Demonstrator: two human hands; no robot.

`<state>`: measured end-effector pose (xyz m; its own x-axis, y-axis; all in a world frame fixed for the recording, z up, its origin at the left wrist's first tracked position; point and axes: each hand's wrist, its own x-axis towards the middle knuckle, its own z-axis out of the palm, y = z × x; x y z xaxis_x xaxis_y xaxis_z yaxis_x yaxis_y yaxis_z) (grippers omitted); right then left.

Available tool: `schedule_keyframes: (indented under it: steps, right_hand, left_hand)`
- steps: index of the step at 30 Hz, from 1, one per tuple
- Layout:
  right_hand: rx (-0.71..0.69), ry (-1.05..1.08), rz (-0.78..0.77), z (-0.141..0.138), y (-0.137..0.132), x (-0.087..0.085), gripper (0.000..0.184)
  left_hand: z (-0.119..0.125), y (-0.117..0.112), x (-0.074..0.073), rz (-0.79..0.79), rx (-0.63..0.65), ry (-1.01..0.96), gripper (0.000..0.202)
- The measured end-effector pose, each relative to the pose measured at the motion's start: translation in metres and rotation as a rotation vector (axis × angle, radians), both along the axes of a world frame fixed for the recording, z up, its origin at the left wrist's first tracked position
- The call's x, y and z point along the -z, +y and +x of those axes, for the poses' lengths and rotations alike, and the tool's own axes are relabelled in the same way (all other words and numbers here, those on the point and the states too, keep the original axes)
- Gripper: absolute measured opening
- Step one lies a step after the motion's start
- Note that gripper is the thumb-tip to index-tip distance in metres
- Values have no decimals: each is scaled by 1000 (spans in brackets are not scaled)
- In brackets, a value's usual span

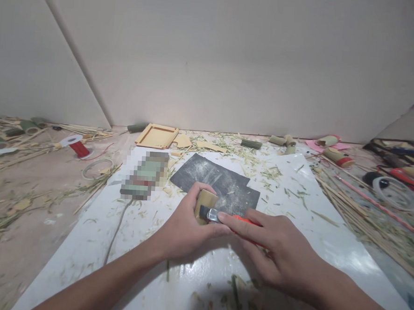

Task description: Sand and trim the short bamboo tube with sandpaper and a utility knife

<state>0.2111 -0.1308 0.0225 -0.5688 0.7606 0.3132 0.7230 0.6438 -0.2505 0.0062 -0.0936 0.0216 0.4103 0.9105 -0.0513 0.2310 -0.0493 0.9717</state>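
Note:
My left hand (pixel 183 226) is closed around a short tan piece of bamboo (pixel 206 200), its thumb stretched along the near side. The fingers of my right hand (pixel 275 238) wrap the orange handle of a utility knife (pixel 213 215), index finger resting along its metal collar. The knife's dark blade lies against the bamboo's near face, where the exact contact is hard to see. Just beyond both hands, dark sheets of sandpaper (pixel 201 171) dusted with pale powder overlap on a white sheet (pixel 278 257).
Green shavings litter the white sheet. A blurred-out device (pixel 146 174) with a cable lies left of the sandpaper. Farther left stands a red thread spool (pixel 79 148). A wooden frame (pixel 156 136) sits at the wall; bamboo sticks (pixel 351 203) and a tape roll (pixel 394 192) lie right.

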Motion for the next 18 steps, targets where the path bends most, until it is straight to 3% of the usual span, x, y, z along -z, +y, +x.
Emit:
schedule_keyframes:
  steps: [10,18]
  right_hand:
    - [74,-17,29,-2,-2,2,46]
    - [142,-9,65,-9,-5,5,46]
  left_hand:
    - [3,-4,-6,-34,-84,53,40]
    - [4,-2,-1,71,-163,103,40]
